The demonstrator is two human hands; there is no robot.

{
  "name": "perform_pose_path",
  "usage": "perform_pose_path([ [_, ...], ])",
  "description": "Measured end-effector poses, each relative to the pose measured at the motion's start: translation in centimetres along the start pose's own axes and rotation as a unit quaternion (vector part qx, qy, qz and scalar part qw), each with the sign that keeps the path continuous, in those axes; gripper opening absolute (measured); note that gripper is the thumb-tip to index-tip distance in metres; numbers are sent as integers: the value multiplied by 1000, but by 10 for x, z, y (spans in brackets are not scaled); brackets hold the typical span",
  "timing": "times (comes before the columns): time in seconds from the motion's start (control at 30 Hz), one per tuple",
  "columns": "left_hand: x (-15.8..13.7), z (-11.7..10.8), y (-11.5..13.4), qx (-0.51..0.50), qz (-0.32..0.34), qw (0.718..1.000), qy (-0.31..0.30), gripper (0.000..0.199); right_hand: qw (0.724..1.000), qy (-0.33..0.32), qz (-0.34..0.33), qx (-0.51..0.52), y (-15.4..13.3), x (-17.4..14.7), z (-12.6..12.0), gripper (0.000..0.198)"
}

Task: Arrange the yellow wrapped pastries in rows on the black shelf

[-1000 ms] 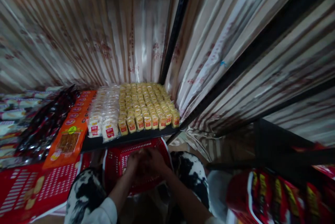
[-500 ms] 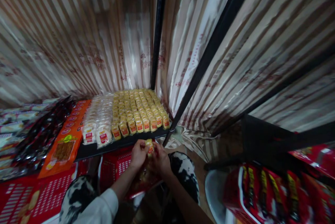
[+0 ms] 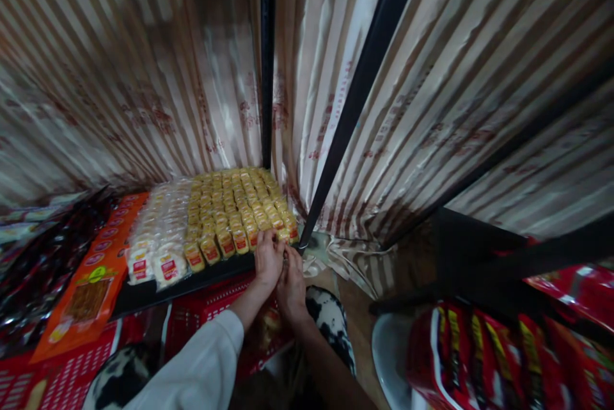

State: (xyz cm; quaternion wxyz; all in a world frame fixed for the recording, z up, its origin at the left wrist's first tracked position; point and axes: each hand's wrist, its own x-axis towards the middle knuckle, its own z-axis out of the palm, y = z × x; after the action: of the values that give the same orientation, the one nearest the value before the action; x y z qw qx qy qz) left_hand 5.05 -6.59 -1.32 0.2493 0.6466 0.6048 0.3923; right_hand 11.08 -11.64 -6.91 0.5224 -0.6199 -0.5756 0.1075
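Rows of small yellow wrapped snack packets (image 3: 235, 205) with red labels stand on a black shelf (image 3: 192, 285). At the front right end of these rows, my left hand (image 3: 269, 261) has its fingers closed around a yellow snack packet, mostly hidden by the fingers. Close beside it, my right hand (image 3: 291, 283) is closed against the same packet, with its fingertips at the front of the row. White wrapped snack packets (image 3: 165, 263) with red labels line up left of the yellow ones. Below my wrists, a red basket (image 3: 206, 307) is partly covered by my arms.
An orange snack bag (image 3: 91, 288) and dark shiny packets (image 3: 43, 269) lie to the left. A black post (image 3: 330, 160) slants down just right of the hands. Striped curtain (image 3: 201, 77) hangs behind. At right stand a pale basin (image 3: 391, 352) and a basket of red packets (image 3: 503, 352).
Both hands have moved forward from above the red basket to the front right of the yellow rows, carrying the yellow packet. The view has shifted to the right.
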Motion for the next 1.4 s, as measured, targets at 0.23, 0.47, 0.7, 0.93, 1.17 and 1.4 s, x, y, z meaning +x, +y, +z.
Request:
perform_pose_path([
  [0.23,3,8,-9,5,28,999,23,33,1000,-1,-6,10,12,11,9,47],
  [0.47,-13,4,-20,6,80,997,-3,35,999,-12,-15,-28,16,8,9,47],
  [0.7,-15,-1,-29,32,122,990,-57,38,998,-32,-12,-51,19,9,13,47],
  [0.93,-12,3,-36,40,106,990,-88,42,998,-31,-13,-49,21,13,10,48],
  [1.17,-13,5,-28,40,83,991,-99,42,999,-39,12,-30,32,8,20,51],
  [1.4,-17,18,-31,-23,56,993,-104,39,999,-21,48,-7,36,8,25,42],
])
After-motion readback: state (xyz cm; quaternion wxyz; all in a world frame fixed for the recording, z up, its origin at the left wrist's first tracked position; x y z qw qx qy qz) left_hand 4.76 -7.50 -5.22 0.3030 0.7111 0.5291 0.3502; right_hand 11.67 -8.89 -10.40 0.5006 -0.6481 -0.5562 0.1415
